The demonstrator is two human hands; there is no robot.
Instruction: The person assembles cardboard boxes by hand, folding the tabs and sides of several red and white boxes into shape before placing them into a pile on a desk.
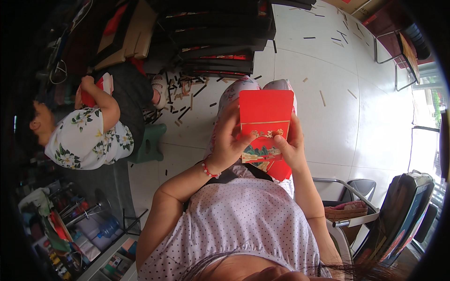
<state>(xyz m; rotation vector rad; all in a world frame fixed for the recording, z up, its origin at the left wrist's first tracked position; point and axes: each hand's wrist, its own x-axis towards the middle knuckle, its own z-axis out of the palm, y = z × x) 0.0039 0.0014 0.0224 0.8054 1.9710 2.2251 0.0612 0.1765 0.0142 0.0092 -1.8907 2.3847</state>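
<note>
A red paper envelope is held upright over my lap, its plain flap raised at the top. Green hills and gold patterns decorate its lower front. My left hand grips the left edge, with the thumb lying across the front. On the opposite edge my right hand is closed, its thumb pressed on the printed front. The fingers behind the envelope are hidden. More red envelopes lie on my lap just below it, partly covered; how many I cannot tell.
Dark stacked trays with red pieces inside stand ahead. Black and tan strips litter the pale floor. At left another person sits on a green stool, holding something red and white. A metal-framed chair is at my right.
</note>
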